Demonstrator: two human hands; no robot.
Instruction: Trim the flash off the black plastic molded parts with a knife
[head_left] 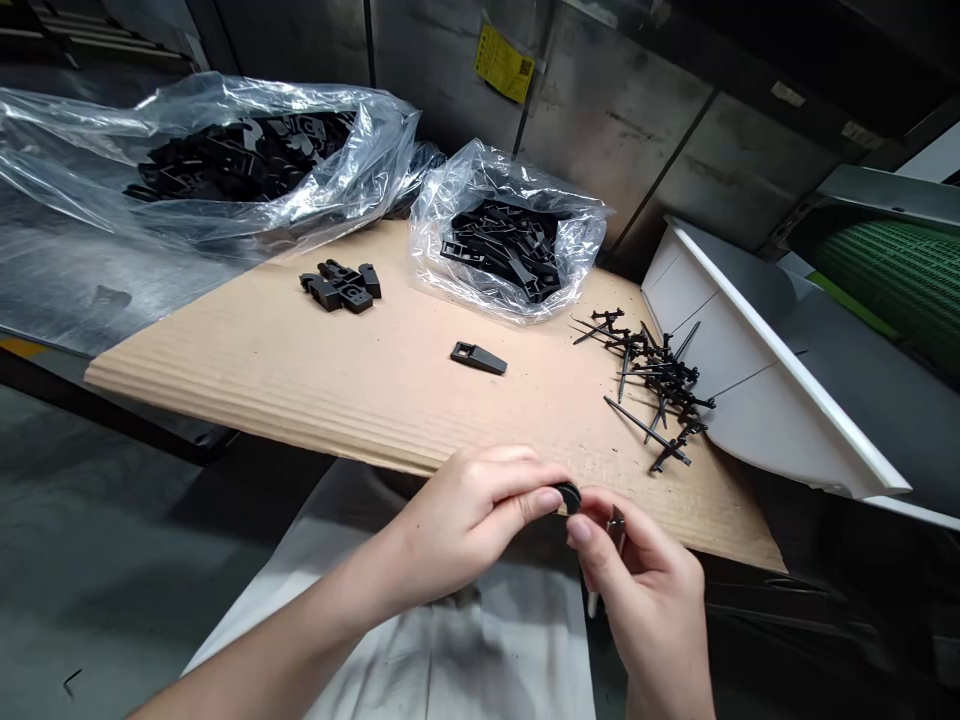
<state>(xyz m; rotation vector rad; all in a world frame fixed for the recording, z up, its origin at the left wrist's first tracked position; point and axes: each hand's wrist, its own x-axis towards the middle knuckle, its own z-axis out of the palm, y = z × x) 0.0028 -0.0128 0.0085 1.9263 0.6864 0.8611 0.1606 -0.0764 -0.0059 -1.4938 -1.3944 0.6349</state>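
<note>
My left hand (487, 505) pinches a small black plastic part (570, 496) with a rounded end, just in front of the cardboard's near edge. My right hand (649, 570) is closed, thumb and forefinger meeting at the same part. Inside its curled fingers sits a slim shiny metal tool (616, 524); most of it is hidden, so its kind cannot be made out. Beyond the hands, a single tapered black plastic clip (478, 358) with a rectangular opening lies on the cardboard sheet (375, 370).
A small pile of black blocks (342, 286) lies at left, thin branched black sprues (660, 380) at right. Behind are two clear bags, one large (360, 190) and one smaller (581, 245), of black parts. A white angled panel (780, 360) borders the right side.
</note>
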